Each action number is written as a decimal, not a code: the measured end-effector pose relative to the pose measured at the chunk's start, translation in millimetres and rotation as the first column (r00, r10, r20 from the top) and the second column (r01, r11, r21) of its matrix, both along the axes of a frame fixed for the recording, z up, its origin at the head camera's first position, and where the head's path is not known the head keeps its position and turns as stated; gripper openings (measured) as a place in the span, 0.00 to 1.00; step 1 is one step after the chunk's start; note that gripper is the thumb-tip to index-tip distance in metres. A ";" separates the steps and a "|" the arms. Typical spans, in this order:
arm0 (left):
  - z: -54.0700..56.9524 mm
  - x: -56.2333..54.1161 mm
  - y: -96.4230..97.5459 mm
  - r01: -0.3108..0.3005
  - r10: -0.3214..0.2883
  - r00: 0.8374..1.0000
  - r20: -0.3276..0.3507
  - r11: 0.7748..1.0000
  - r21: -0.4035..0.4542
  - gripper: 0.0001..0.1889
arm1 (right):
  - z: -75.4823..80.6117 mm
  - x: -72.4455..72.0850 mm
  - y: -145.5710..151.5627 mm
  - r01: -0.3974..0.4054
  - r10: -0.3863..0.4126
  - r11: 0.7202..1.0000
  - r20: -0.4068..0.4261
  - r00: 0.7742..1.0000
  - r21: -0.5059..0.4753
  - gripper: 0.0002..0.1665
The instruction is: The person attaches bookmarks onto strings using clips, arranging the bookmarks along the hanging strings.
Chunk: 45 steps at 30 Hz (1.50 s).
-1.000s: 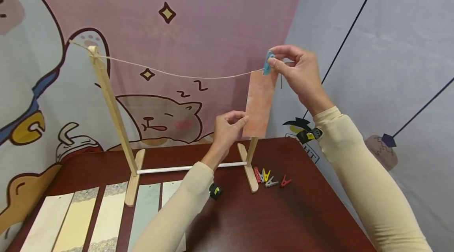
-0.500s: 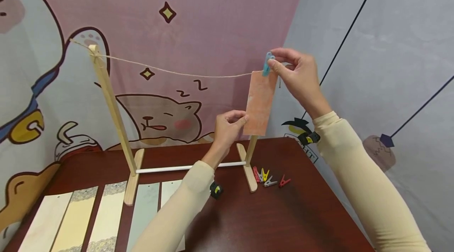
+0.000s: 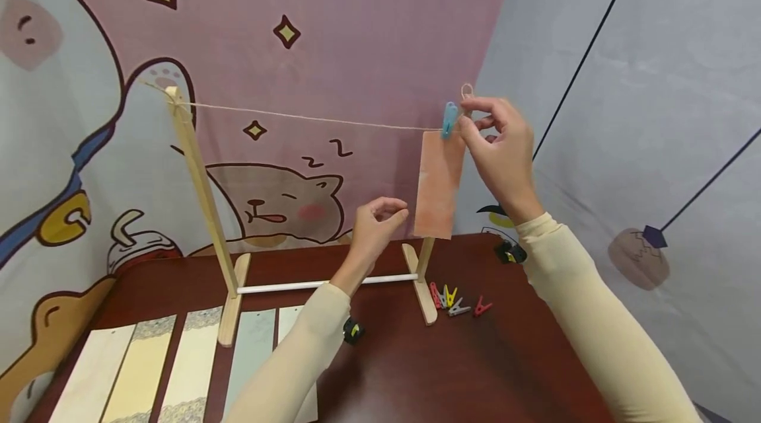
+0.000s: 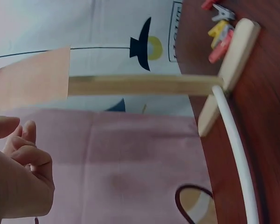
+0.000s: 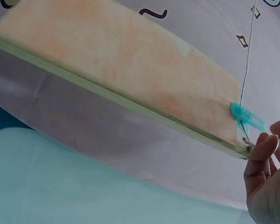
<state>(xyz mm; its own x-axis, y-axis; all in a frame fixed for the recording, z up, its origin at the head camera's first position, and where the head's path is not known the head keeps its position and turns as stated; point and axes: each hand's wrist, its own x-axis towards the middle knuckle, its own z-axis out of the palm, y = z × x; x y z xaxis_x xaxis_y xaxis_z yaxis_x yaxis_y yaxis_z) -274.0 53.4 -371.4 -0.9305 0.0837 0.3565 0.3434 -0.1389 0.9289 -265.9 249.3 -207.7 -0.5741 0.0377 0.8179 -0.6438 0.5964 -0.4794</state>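
A peach-orange paper strip [image 3: 438, 185] hangs from the twine [image 3: 333, 120] near the right post. A light blue clothespin [image 3: 450, 120] stands upright over the strip's top edge and the twine. My right hand [image 3: 502, 152] is just right of the clothespin, its thumb and fingertips slightly apart by the twine's knotted end [image 5: 246, 140] and the post top. The right wrist view shows a gap between these fingertips and the clothespin [image 5: 247, 116]. Left of the strip's lower part, my left hand [image 3: 377, 228] holds nothing, its fingers loosely bent and off the strip.
Several clothespins [image 3: 450, 297] lie on the dark red table [image 3: 440, 370] beside the right foot of the wooden stand [image 3: 205, 192]. A white rod [image 3: 285, 287] joins the stand's feet. Several pale paper strips [image 3: 193, 360] lie at the front left. A patterned cloth backs the table.
My right hand has let go of the blue clothespin, which stays on the strip and twine. My left hand has come off the strip's edge. The twine now hangs straighter.
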 end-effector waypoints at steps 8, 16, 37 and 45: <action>-16.2 20.6 -13.5 0.040 -0.038 0.999 0.031 0.998 -0.055 0.18 | -3.5 27.5 -6.6 0.043 -0.046 0.996 -0.036 0.998 -0.074 0.12; -30.2 56.5 -21.5 0.017 0.005 0.997 0.080 0.965 -0.262 0.26 | -12.6 37.6 1.2 0.067 -0.068 0.992 -0.012 0.998 -0.107 0.12; -83.5 134.3 -119.7 -0.123 0.353 0.906 0.232 0.746 -0.655 0.42 | -114.5 18.7 59.7 0.135 -0.125 0.990 0.181 0.975 -0.045 0.12; -94.4 155.7 -144.0 -0.089 0.385 0.886 0.258 0.688 -0.720 0.53 | -158.8 30.2 61.2 0.199 -0.185 0.979 0.245 0.952 -0.035 0.11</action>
<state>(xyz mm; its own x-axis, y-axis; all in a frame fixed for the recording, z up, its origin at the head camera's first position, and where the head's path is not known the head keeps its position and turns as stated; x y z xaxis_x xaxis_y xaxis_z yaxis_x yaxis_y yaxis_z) -118.3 -90.5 -465.8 -0.9942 -0.0810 -0.0706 -0.1055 0.6077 0.7872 -235.7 310.5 -366.5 -0.7295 0.2102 0.6508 -0.3822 0.6639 -0.6428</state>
